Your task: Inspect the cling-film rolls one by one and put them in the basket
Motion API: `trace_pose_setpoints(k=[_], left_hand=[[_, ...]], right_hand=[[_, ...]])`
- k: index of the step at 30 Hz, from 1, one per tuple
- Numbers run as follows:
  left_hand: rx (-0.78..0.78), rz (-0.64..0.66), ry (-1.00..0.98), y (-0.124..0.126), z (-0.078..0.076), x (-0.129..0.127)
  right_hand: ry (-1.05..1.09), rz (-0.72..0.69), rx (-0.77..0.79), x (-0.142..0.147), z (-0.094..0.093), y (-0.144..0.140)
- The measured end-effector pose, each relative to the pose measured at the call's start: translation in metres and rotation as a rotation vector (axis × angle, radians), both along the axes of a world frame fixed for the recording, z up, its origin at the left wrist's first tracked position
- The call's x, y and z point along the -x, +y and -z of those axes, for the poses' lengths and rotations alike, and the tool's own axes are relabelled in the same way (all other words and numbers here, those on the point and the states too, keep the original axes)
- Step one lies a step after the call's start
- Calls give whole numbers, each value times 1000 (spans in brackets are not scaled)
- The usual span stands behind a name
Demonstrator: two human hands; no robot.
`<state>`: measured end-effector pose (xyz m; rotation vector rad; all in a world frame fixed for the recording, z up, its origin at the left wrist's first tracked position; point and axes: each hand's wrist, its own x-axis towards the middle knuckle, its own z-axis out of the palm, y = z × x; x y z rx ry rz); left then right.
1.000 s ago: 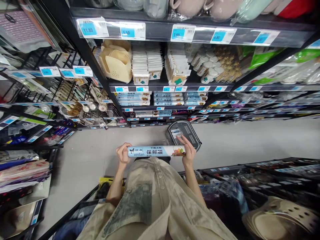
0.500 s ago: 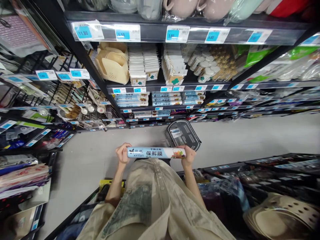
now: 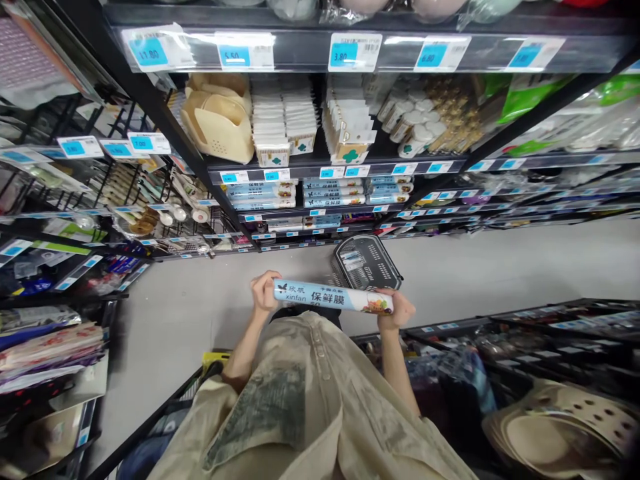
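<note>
Holding a roll of cling film (image 3: 333, 298) level at chest height, the left hand (image 3: 263, 293) grips one end and the right hand (image 3: 397, 311) the other. It is off the shelf but not in the black basket (image 3: 367, 261) on the floor just beyond. Its label reads "xinfan"; shelf price tags (image 3: 354, 52) show 11.80, 5.50 and 3.80.

we have carried the roll (image 3: 333, 297) rightward and tilted its right end down; our right hand (image 3: 395, 313) has closed its fingers, and our left hand (image 3: 263, 293) has moved along.
</note>
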<state>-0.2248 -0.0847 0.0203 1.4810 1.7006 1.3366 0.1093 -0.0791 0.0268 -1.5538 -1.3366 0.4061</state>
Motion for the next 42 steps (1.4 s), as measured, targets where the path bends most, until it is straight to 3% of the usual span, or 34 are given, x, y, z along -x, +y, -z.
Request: trace_pose_setpoints(k=[5,7,11,14,16,19,22,24,29,33,38,42], left_hand=[[180,105,-155,37,8,-41],[327,97,-264,44,17,-57],[618,-27,-541,42,39,-77],[687,-117,-661,32,48,-80],[668,-189,-715,27,50,-80],[606,-362,-894,33,52,-87],[493,-583,-1023,56,52,-103],[421,-655,-1018,77,49,-119],[478,-488,-1069,130,37,-178],[546,-371,-1206,157,33,-243],[615,-276,-1308,165,39,-322],[721,-274,-1382,166,43,-370]], right_hand=[[33,135,49,-37,-6,4],[89,179,183,-50,-2,5],[278,231,612,-71,17,9],[393,180,712,-74,38,13],[477,160,661,-69,50,17],[683,251,543,-54,60,27],[943,400,456,-48,58,46],[1102,483,424,-57,52,63],[1379,595,283,-126,28,99],[1413,631,68,-190,0,108],[1315,409,-203,-240,-41,97],[1298,312,-280,-272,-46,75]])
